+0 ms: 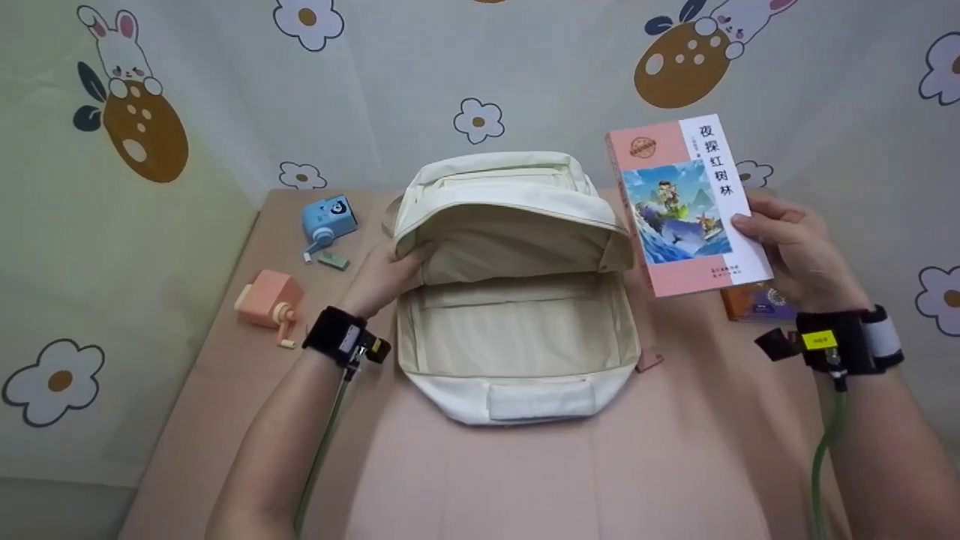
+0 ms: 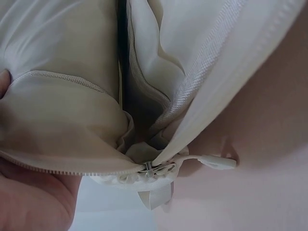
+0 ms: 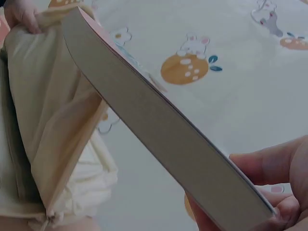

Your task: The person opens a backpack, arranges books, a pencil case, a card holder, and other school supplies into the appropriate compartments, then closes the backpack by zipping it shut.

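Currently: pink table, flower-and-rabbit curtain behind it. Cream backpack flat on the table, main compartment unzipped and gaping, flap lifted toward the far side. Left hand grips the flap's left edge, fingers curled round the fabric; wrist view shows zipper teeth just above the palm and a zipper pull lying on the table off to the side. Pink-and-white book held off the table, right of the open bag, cover up toward the head camera, tilted, its lower left corner just beside the flap's right edge. Right hand pinches the book's right edge, thumb on the cover, fingers underneath; wrist view shows the page block edge-on with fingertips clamped at the near corner. Orange book flat on the table directly below the right hand. Left of the left-hand grip, well apart: blue sharpener farther back, pink sharpener nearer, small green eraser between them.
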Demonstrator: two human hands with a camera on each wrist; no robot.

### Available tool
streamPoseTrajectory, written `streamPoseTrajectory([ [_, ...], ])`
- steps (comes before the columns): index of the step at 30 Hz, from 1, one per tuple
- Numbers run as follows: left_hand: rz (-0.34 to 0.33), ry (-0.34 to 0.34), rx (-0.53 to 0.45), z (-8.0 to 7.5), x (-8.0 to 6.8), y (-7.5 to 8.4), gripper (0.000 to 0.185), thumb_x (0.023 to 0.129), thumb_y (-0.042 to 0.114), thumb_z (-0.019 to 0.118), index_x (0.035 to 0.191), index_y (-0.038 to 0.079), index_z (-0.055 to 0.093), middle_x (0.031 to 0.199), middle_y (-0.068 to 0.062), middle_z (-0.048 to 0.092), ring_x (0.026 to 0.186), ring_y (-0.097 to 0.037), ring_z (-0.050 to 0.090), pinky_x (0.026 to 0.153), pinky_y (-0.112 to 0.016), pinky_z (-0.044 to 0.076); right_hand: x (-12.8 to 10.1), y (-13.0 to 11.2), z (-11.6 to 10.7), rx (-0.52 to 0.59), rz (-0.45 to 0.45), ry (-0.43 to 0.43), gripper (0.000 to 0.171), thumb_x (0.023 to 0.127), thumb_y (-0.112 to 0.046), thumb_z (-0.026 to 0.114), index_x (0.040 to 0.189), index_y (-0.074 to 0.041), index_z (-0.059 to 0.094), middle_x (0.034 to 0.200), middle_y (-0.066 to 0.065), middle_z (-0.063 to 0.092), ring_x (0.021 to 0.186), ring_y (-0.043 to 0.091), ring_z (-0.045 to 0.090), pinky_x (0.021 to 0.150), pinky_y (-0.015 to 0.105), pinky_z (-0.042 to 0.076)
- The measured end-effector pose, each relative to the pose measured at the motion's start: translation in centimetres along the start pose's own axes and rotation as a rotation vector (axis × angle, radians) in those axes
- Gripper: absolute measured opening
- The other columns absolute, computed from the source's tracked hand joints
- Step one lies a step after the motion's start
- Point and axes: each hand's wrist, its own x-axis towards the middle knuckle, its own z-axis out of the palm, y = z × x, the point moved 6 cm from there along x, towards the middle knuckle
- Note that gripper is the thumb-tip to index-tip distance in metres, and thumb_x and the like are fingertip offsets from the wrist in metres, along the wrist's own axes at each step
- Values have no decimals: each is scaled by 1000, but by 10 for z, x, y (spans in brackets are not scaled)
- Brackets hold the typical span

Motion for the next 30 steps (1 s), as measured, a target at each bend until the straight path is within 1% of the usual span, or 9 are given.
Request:
streamPoseTrajectory([
  [3, 27, 2, -11, -2, 0, 3, 49, 104, 36, 60, 147, 12, 55, 142, -15, 59, 132, -28, 53, 110, -45, 41, -6, -5, 29, -2, -25, -166, 42, 105, 4, 50, 146, 0, 52, 127, 18, 68, 99, 33, 74, 77, 39, 58],
  [6, 40, -5, -34, -3, 0, 5, 49, 104, 34, 60, 147, 12, 55, 142, -14, 58, 131, -26, 53, 110, -44, 41, -11, 3, 56, -68, 28, -290, 42, 105, 4, 47, 147, 2, 50, 126, 21, 68, 100, 35, 73, 79, 42, 57],
  [9, 25, -2, -29, -4, 1, 5, 48, 104, 36, 60, 146, 12, 56, 141, -13, 58, 129, -26, 54, 109, -45, 43, -13, 25, 79, -183, 137, -360, 40, 105, 1, 52, 144, -1, 54, 125, 20, 69, 99, 34, 73, 79, 40, 59],
  [12, 30, -3, -18, -3, 1, 7, 49, 104, 36, 60, 147, 13, 55, 144, -12, 57, 131, -26, 52, 109, -46, 42, -13, 55, 96, -271, 237, -433, 37, 103, -2, 57, 140, -2, 57, 121, 19, 71, 97, 32, 74, 79, 38, 60],
  [16, 61, -7, -19, -2, 0, 10, 49, 104, 34, 60, 148, 13, 54, 147, -12, 54, 136, -27, 49, 112, -47, 39, -13, 94, 112, -323, 338, -526, 38, 101, -6, 61, 138, 2, 57, 118, 20, 72, 93, 30, 75, 77, 38, 60],
  [18, 69, -7, -18, -2, -1, 11, 49, 104, 33, 61, 148, 13, 54, 147, -13, 54, 136, -27, 49, 112, -47, 39, -13, 111, 115, -348, 371, -556, 41, 101, -8, 63, 139, 3, 57, 118, 21, 72, 93, 29, 75, 77, 37, 60],
  [22, 82, -15, -19, -2, -2, 12, 48, 105, 31, 60, 148, 12, 54, 147, -13, 54, 136, -28, 49, 112, -47, 39, -7, 135, 115, -359, 439, -571, 44, 101, -12, 64, 141, 3, 56, 119, 22, 71, 94, 30, 75, 78, 38, 60],
  [25, 84, -28, -23, -2, 1, 10, 46, 105, 31, 59, 147, 12, 55, 146, -13, 55, 135, -28, 50, 111, -47, 40, 1, 146, 111, -350, 477, -543, 45, 101, -13, 64, 142, 3, 55, 119, 22, 71, 96, 31, 75, 80, 38, 60],
  [30, 60, -37, -19, -3, 14, -5, 47, 105, 38, 58, 146, 15, 56, 145, -11, 57, 132, -27, 53, 110, -47, 42, 14, 154, 102, -342, 515, -457, 47, 99, -13, 66, 143, 2, 56, 121, 21, 70, 99, 32, 74, 83, 39, 59],
])
